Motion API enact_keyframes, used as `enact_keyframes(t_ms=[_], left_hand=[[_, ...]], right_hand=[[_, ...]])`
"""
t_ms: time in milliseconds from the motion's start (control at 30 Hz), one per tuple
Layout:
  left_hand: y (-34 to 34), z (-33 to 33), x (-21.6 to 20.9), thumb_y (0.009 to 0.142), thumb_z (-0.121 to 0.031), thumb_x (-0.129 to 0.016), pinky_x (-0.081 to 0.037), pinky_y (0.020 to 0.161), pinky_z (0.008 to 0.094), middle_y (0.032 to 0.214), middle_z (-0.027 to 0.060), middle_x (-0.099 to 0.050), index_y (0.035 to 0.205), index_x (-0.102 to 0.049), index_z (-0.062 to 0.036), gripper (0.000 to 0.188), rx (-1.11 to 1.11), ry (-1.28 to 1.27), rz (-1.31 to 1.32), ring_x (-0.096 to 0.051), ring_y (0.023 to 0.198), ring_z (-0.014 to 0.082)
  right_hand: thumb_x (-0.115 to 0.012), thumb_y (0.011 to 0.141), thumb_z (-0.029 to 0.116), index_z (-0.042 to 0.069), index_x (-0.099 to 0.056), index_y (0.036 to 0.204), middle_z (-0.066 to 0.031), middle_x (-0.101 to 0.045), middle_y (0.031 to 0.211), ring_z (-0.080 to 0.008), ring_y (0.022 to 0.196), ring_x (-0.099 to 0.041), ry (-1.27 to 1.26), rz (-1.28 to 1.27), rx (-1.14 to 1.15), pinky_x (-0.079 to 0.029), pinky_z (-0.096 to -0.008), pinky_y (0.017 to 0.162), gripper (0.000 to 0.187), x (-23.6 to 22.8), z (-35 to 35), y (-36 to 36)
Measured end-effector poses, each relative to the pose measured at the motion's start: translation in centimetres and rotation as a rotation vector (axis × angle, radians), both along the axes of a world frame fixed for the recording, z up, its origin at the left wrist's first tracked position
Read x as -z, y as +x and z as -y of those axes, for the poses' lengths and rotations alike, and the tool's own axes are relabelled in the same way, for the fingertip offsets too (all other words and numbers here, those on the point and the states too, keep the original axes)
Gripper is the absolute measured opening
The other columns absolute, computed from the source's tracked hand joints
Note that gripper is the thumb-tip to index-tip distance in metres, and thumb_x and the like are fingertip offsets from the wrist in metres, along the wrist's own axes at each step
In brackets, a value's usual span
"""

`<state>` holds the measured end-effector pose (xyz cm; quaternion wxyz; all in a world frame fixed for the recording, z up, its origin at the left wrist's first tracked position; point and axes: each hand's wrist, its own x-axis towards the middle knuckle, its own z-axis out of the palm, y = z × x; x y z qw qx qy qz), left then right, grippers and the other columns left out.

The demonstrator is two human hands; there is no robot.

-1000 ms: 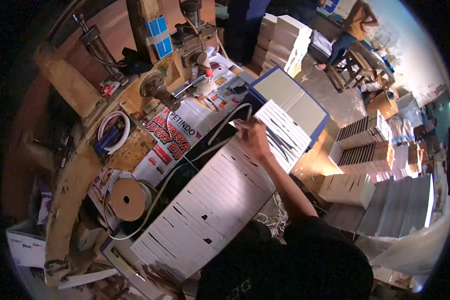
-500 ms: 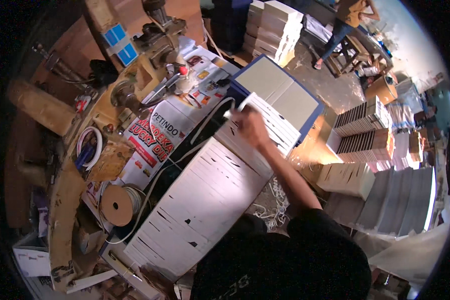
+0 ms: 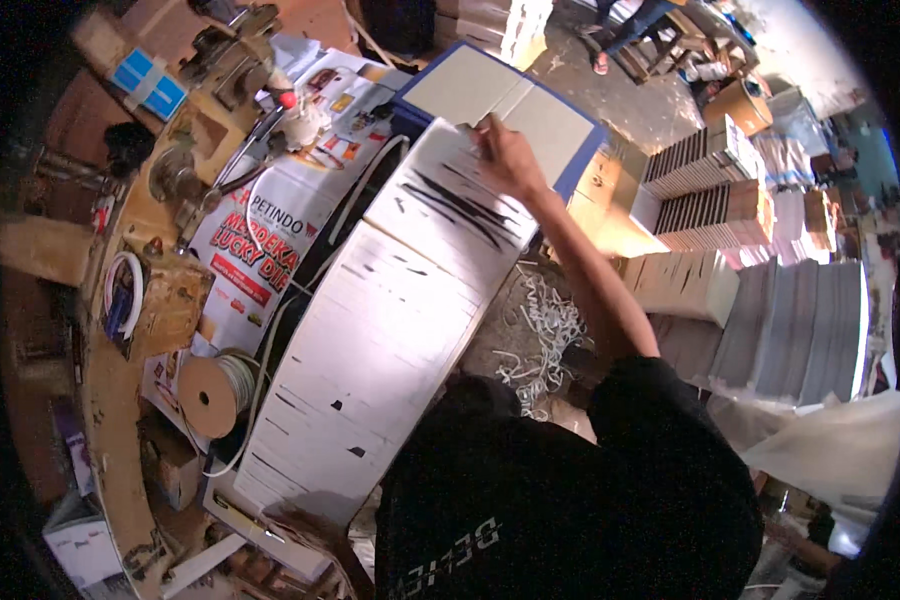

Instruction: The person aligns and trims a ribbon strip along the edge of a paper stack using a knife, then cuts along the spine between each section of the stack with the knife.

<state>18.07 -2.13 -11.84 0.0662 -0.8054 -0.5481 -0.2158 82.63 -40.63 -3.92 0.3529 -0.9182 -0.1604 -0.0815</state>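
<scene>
While the long white paper stack point(image 3: 360, 340) lies between them, the right hand point(image 3: 511, 163), fingers curled, is at its far end and the left hand point(image 3: 315, 530) at its near end, whether gripping I cannot tell.

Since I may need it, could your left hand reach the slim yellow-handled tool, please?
Probably yes: the left hand, at one end of the long white paper stack, is near the tool, with nothing visible between them.

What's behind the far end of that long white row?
A blue-edged cover with grey panels shows beyond the white row. Its near side is partly hidden by the row and right hand.
</scene>
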Motion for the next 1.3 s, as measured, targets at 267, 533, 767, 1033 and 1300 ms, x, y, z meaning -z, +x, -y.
enact_keyframes(t_ms=[267,533,767,1033,1300], left_hand=[[36.8,11.2,-15.3,0.100,-0.016,-0.067,-0.028,0.125,0.0528,0.159,0.0237,-0.047,0.153,-0.047,-0.0011,0.059,1.257,-0.353,0.232,-0.040,0.150,0.0405],[60.6,22.1,-10.2,0.108,-0.040,-0.051,-0.024,0.125,0.0574,0.165,0.0139,-0.041,0.156,-0.049,-0.0160,0.054,1.889,0.019,-0.138,-0.032,0.155,0.0356],[60.7,22.3,-9.5,0.107,-0.040,-0.054,-0.026,0.122,0.0551,0.157,0.0100,-0.050,0.150,-0.055,-0.0177,0.048,1.877,-0.016,-0.100,-0.038,0.151,0.0319],[60.3,21.7,-9.2,0.103,-0.034,-0.060,-0.029,0.119,0.0612,0.148,0.0116,-0.058,0.143,-0.063,-0.0158,0.044,1.878,-0.043,0.062,-0.045,0.146,0.0343],[60.5,22.2,-8.6,0.106,-0.031,-0.057,-0.034,0.115,0.0558,0.150,0.0075,-0.056,0.145,-0.059,-0.0189,0.042,1.861,0.012,0.079,-0.046,0.144,0.0305]], right_hand=[[-0.060,0.108,0.039,-0.001,-0.060,0.129,-0.0166,-0.079,0.106,-0.0226,0.098,-0.074,0.252,-0.459,-0.012,-0.056,-0.0352,0.079,0.046,-3.5,4.5,1.6],[-0.074,0.100,0.024,-0.003,-0.072,0.105,-0.0132,-0.078,0.103,-0.0176,0.093,-0.074,0.411,-0.318,0.084,-0.060,-0.0324,0.079,0.028,-1.4,9.5,-0.3],[-0.072,0.093,0.001,0.003,-0.081,0.111,-0.0163,-0.075,0.093,-0.0243,0.078,-0.072,0.082,0.183,0.203,-0.058,-0.0372,0.069,0.020,-2.6,13.3,-10.8],[-0.067,0.074,0.004,0.003,-0.074,0.112,-0.0253,-0.065,0.117,-0.0430,0.112,-0.058,-0.125,0.177,0.125,-0.051,-0.0488,0.097,0.039,-0.9,10.3,-12.5],[-0.064,0.077,-0.010,0.001,-0.078,0.112,-0.0171,-0.059,0.085,-0.0332,0.081,-0.061,-0.157,0.272,0.110,-0.052,-0.0437,0.070,0.040,-2.1,6.9,-18.4]])
